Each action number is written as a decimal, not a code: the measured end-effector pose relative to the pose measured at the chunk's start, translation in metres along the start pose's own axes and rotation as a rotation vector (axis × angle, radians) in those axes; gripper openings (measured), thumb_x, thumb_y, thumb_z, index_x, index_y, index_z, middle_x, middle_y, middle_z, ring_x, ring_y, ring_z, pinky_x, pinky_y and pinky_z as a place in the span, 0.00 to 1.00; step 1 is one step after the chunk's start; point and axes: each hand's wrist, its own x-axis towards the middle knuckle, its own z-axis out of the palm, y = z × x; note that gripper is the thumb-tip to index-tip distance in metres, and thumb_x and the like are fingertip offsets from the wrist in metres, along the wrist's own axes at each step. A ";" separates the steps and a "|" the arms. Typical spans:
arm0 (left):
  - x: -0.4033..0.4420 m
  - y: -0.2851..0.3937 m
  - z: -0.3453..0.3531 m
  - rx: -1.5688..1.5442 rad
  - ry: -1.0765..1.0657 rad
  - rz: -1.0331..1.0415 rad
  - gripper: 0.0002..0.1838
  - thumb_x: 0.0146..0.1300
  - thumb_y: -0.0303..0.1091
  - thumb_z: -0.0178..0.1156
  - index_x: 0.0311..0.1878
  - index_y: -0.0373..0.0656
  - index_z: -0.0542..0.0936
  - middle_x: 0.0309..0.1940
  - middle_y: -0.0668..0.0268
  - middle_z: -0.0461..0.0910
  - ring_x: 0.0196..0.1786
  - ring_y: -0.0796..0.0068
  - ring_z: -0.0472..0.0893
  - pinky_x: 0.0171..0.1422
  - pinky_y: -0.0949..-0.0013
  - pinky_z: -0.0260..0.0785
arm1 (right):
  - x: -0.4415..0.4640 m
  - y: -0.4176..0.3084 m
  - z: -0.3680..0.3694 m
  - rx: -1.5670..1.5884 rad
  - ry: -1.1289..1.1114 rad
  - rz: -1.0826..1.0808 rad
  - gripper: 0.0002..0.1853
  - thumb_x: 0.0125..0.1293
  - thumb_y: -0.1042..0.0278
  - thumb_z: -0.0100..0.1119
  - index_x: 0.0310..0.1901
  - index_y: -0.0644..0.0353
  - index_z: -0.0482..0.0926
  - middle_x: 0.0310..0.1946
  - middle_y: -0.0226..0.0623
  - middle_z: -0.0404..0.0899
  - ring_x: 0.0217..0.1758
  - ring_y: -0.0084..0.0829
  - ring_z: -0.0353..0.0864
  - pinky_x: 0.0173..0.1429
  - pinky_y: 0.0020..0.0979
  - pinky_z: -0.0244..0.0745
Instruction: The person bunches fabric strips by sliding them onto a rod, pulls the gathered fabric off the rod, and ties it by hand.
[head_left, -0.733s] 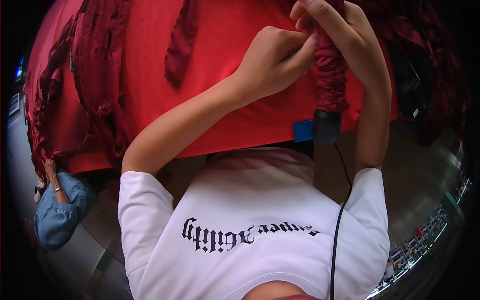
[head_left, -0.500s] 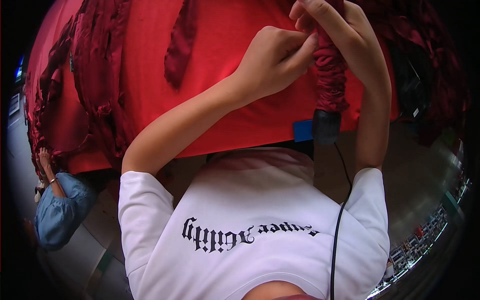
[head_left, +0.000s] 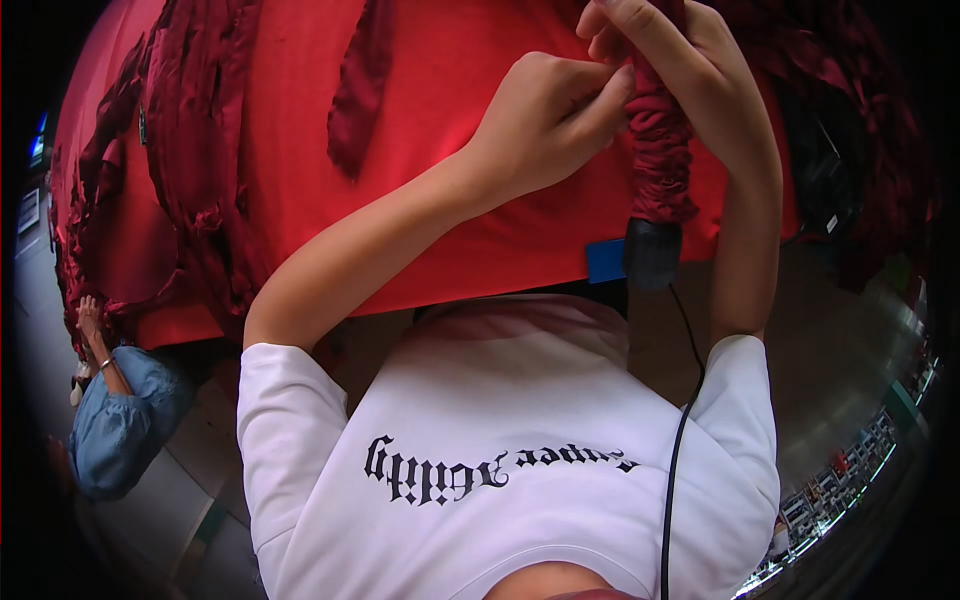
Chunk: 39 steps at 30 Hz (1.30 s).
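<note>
Maroon ruched cloth point(head_left: 661, 165) passes behind the right grip point(head_left: 700, 70), closure unclear, and beside the left grip point(head_left: 545, 120), pinched together.

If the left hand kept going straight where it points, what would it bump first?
Probably the bunched-up dark red cloth, right beside the left hand's fingertips; they may already touch it.

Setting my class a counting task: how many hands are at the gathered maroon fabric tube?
2: left hand beside the gathered maroon fabric tube, right hand across its upper part.
</note>
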 end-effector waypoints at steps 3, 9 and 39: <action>0.002 0.001 0.002 0.011 -0.002 0.014 0.20 0.72 0.34 0.53 0.22 0.33 0.77 0.13 0.59 0.75 0.15 0.70 0.75 0.21 0.66 0.63 | -0.002 0.002 -0.002 0.011 0.007 -0.012 0.17 0.74 0.59 0.55 0.33 0.65 0.80 0.25 0.25 0.75 0.30 0.15 0.72 0.34 0.23 0.66; -0.003 0.001 -0.005 -0.034 0.002 -0.017 0.20 0.72 0.34 0.53 0.23 0.33 0.77 0.13 0.59 0.76 0.15 0.70 0.76 0.22 0.66 0.63 | 0.004 -0.003 0.005 0.004 -0.017 0.035 0.17 0.74 0.59 0.55 0.33 0.65 0.80 0.26 0.25 0.75 0.30 0.15 0.72 0.34 0.23 0.66; -0.007 0.011 -0.010 -0.069 -0.009 -0.014 0.23 0.82 0.39 0.36 0.37 0.36 0.75 0.21 0.71 0.72 0.25 0.83 0.71 0.31 0.77 0.60 | 0.008 0.024 -0.002 -0.112 -0.103 -0.057 0.23 0.73 0.54 0.55 0.28 0.69 0.77 0.17 0.35 0.75 0.24 0.22 0.73 0.30 0.31 0.68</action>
